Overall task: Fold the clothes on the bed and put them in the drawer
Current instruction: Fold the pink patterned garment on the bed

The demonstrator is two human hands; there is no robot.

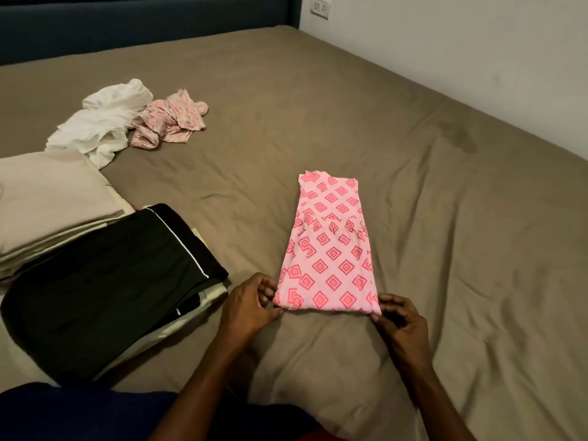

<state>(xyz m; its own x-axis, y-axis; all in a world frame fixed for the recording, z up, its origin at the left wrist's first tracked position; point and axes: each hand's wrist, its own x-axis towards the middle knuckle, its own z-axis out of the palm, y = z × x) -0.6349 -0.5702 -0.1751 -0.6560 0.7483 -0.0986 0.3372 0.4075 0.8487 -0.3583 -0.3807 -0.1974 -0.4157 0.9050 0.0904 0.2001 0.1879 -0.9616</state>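
A pink garment with a red diamond pattern (329, 246) lies folded into a narrow strip on the bed, its long side running away from me. My left hand (249, 302) pinches its near left corner. My right hand (399, 323) pinches the near right corner. Both corners stay low on the brown sheet (413, 186). A crumpled white garment (105, 122) and a crumpled pink floral garment (171, 122) lie unfolded at the far left.
A folded black garment with a white stripe (108, 281) rests on a stack at the near left, beside folded beige cloth (47, 198). A dark headboard (127, 23) is at the back. A white wall with a socket (321, 7) stands on the right.
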